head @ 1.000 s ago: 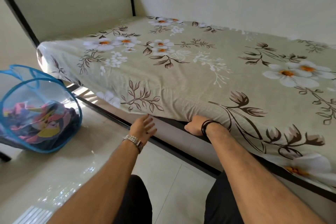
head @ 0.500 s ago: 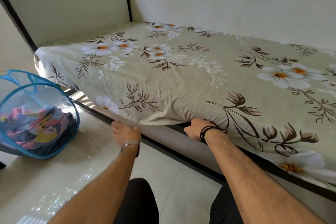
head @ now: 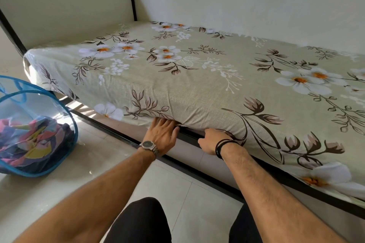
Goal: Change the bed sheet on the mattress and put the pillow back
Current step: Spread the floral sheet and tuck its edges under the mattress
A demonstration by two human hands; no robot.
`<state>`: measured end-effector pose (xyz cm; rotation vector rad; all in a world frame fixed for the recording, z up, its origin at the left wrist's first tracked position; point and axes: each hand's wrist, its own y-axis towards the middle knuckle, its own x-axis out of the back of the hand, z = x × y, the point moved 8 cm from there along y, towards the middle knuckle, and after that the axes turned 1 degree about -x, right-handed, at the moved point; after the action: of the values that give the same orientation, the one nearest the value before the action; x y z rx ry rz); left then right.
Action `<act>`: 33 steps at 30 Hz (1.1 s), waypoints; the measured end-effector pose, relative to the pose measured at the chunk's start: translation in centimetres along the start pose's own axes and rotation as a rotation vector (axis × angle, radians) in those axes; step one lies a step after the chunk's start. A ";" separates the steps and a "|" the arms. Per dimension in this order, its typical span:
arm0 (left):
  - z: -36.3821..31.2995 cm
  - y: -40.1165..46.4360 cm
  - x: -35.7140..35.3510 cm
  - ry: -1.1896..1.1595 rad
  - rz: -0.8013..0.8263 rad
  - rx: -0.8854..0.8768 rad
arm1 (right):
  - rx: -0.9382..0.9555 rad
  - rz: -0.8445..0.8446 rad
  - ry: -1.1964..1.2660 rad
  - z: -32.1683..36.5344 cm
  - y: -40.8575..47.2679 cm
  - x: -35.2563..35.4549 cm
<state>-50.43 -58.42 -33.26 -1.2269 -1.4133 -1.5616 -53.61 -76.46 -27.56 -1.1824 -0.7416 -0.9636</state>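
The sheet point(head: 197, 77) covers the mattress across the middle of the frame, its hem at lower centre. The left hand point(head: 163, 133) lies flat, fingers straight, pushing cloth under the edge. The right hand point(head: 212, 140) curls round the lifted edge. If that grip slips, I'd guess the mattress drops on the left fingers, or the tuck pulls loose. No pillow in sight. At the left edge, a blue basket point(head: 11, 171) holds crumpled, colourful cloth point(head: 33, 142).
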 end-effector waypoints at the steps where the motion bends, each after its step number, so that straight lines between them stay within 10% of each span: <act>1: 0.4 0.5 0.2 0.017 0.004 0.018 | 0.002 0.001 0.009 0.0 0.0 -0.1; 14: 1.0 3.8 -1.8 -0.064 0.381 0.254 | 0.064 0.198 -0.353 0.9 0.7 -2.0; 19: 1.5 4.8 -2.5 -0.005 0.434 0.140 | 0.187 -0.149 -0.055 3.8 1.9 1.1; 28: 1.8 1.3 3.3 0.232 0.666 -0.153 | 0.375 -0.295 0.131 9.7 3.2 2.5; 33: 4.6 -5.3 2.5 0.204 0.820 0.119 | 0.397 -0.154 0.021 11.8 5.1 0.7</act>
<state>-55.22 -52.72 -32.81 -1.2963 -0.7044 -0.9736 -48.57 -64.70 -26.23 -0.7761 -0.9672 -0.9009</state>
